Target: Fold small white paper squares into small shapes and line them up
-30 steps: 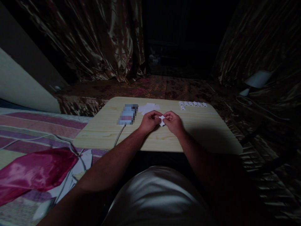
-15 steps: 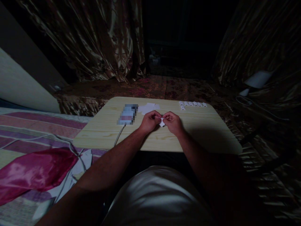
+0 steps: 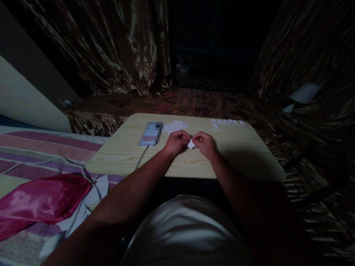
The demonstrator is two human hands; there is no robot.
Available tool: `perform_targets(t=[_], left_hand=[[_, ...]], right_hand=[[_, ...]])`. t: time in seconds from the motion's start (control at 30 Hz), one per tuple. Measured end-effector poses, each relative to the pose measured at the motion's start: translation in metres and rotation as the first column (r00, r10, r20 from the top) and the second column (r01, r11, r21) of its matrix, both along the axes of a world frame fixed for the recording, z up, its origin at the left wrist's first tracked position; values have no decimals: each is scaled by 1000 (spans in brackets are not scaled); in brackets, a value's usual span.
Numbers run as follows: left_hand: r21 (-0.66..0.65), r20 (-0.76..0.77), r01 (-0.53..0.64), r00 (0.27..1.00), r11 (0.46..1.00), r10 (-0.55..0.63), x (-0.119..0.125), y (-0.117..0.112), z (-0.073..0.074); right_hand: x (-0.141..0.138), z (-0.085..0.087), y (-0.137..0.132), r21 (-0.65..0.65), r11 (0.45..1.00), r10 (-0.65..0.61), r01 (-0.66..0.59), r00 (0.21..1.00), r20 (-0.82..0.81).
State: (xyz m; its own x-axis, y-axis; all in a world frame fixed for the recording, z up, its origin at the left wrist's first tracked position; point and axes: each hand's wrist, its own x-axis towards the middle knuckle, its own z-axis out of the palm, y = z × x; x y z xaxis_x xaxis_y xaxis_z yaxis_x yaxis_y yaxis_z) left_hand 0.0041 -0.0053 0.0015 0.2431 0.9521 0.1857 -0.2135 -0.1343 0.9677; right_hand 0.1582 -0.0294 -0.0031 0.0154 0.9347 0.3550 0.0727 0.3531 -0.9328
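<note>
Between my hands is a small folded piece of white paper (image 3: 191, 144), held over the middle of the wooden table (image 3: 149, 166). My left hand (image 3: 176, 142) pinches its left side with closed fingers. On the right side, my right hand (image 3: 204, 143) grips it between thumb and fingertips. The upper part of the paper is partly hidden by the fingers. Just beyond my left hand lie several flat white paper sheets (image 3: 176, 126), overlapping. Small folded white paper pieces (image 3: 229, 122) stand in a row at the far right, with one more below the row's left end.
A pixelated phone-like device (image 3: 151, 134) with a cable (image 3: 141, 159) lies left of my hands. Pink satiny cloth (image 3: 47, 199) and more cables rest on the striped bed at left. A white lamp (image 3: 305, 93) stands beyond the table at right.
My hands stay in nearly the same place. The fingers have shifted slightly on the paper, and its visible outline looks a little different.
</note>
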Motion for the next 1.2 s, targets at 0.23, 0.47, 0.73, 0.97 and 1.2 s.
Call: perform_targets(t=[0.23,0.47,0.73,0.97,1.2], left_hand=[[-57,-7,-15,1000,998,15,1,-3,3],[-56,11,13,1000,998,-12,0,-2,3],[-35,-48,-7,999,999,5,0,-1,-2],[-2,-20,29,999,1000,-29,1,-1,-3],[65,-30,-66,997,996,68,2,0,-3]], right_hand=[[0,0,1,-41,999,7,-8,1000,-24],[0,0,1,-43,999,8,-10,999,-51],[1,-3,3,-46,999,-1,-1,999,-44],[0,-4,3,-41,999,6,-8,999,-48],[0,-4,3,-40,999,25,-28,997,-74]])
